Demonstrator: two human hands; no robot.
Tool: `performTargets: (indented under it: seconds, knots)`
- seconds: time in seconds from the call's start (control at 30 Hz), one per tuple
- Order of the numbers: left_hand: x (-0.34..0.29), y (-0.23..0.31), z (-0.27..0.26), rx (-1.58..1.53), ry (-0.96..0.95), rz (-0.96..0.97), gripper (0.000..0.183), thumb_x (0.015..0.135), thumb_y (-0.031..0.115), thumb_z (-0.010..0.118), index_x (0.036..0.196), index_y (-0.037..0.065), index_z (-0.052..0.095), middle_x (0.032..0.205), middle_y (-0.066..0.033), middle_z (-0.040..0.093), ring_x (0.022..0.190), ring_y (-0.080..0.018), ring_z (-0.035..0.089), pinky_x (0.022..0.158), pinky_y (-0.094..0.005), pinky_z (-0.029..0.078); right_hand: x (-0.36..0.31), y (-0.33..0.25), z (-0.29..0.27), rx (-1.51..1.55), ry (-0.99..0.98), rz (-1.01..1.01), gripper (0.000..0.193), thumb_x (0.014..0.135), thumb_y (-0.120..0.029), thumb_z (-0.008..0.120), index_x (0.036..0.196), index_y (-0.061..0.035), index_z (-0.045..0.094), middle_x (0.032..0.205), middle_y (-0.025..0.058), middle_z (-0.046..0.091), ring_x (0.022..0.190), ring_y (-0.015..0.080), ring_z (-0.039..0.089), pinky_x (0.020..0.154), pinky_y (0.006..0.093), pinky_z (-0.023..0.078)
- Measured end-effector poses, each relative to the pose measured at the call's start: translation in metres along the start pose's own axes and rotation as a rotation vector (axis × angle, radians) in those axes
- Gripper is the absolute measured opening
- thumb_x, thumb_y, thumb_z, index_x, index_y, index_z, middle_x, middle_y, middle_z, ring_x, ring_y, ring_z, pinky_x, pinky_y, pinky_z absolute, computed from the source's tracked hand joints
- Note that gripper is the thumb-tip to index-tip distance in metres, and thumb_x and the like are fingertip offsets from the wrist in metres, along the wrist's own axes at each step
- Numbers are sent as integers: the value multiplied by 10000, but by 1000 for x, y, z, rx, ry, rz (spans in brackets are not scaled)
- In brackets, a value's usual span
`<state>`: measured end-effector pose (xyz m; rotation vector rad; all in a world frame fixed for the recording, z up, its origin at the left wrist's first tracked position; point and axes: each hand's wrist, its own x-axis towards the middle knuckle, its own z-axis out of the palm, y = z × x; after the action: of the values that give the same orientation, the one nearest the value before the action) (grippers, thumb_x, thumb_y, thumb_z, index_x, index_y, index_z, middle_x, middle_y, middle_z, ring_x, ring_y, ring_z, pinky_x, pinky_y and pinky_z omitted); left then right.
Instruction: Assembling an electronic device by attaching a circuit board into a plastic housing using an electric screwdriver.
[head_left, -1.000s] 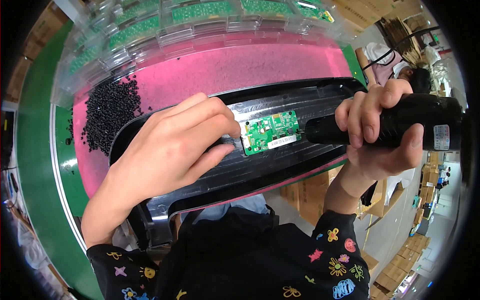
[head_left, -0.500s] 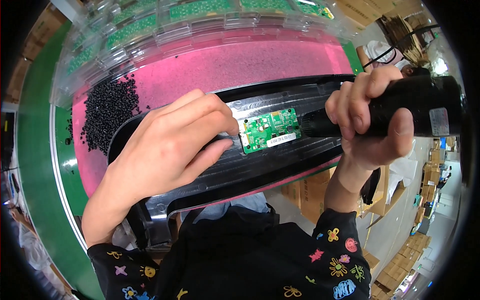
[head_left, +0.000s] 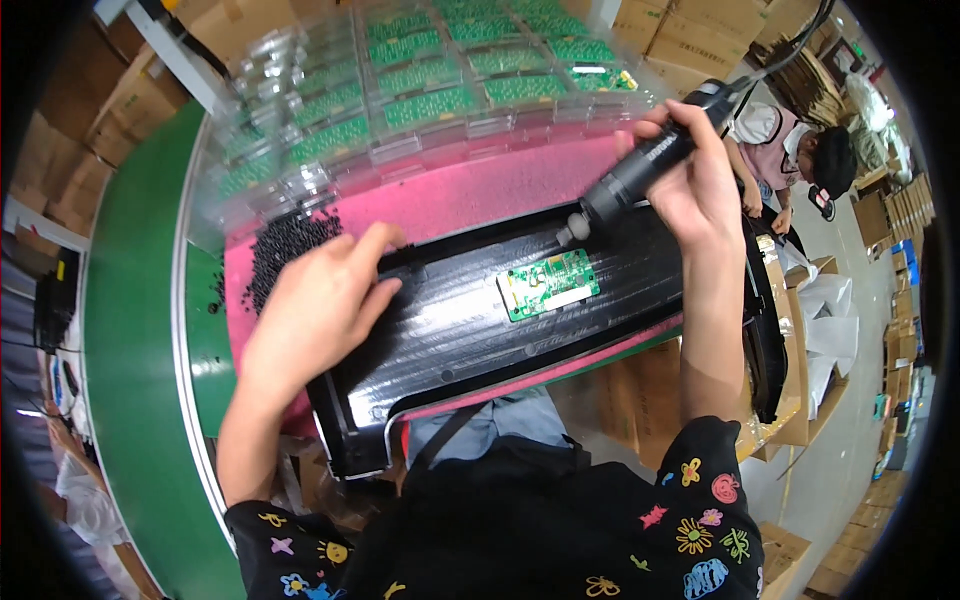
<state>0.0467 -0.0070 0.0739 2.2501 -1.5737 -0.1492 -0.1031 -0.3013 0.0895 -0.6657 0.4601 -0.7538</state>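
Observation:
A black electric screwdriver with a cord is gripped in my right hand, its blurred tip pointing down and left above the far side of a long black plastic housing. A green circuit board with a white label strip lies inside the housing, apart from the tip. My left hand hovers over the housing's left part, thumb and forefinger spread, with nothing visible between them. Beyond that hand spreads a pile of small black screw-like pieces, partly hidden by the fingers.
Clear plastic trays of green circuit boards are stacked behind the pink mat. A green bench surface runs along the left. At right, an open carton holds white wrapping, and another person sits beyond it.
My right hand has lifted the screwdriver off the board's right side, up and away, tilting it. My left hand has left the board's left edge and moved left toward the pile. The view has shifted.

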Motion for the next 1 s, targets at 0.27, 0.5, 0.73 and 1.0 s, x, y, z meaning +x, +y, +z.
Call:
performTargets:
  seconds: [0.27, 0.5, 0.73, 1.0]
  knots:
    - [-6, 1, 8, 210, 283, 79, 205, 773, 91, 732, 874, 6, 575, 818, -128, 547, 790, -331, 565, 663, -427, 451, -32, -7, -25, -18, -102, 38, 193, 869, -64, 643, 1041, -5, 579, 1047, 95, 545, 953, 231, 578, 867, 482, 537]
    - [-9, -5, 9, 74, 48, 66, 202, 733, 45, 712, 773, 3, 518, 837, -127, 524, 724, -340, 570, 622, -438, 472, -38, -81, -120, -673, 265, -1042, 355, 870, -14, 625, 1207, -9, 514, 1052, 28, 514, 863, 84, 467, 787, 236, 414]
    - [-108, 20, -18, 141, 733, 152, 241, 651, -168, 615, 815, -6, 545, 936, -141, 497, 741, -244, 622, 631, -306, 495, -20, -157, -375, -1922, 724, -1120, 491, 792, -50, 621, 1248, 43, 464, 1150, 222, 544, 1049, 374, 540, 962, 447, 419]
    - [-214, -11, -18, -697, 1500, -717, 412, 908, 84, 593, 1283, -74, 533, 1224, -160, 603, 1080, -224, 608, 924, -346, 504, -64, -95, -450, -2211, 638, -219, 384, 829, -146, 663, 1173, -15, 555, 1110, 191, 587, 1086, 400, 557, 949, 468, 449]
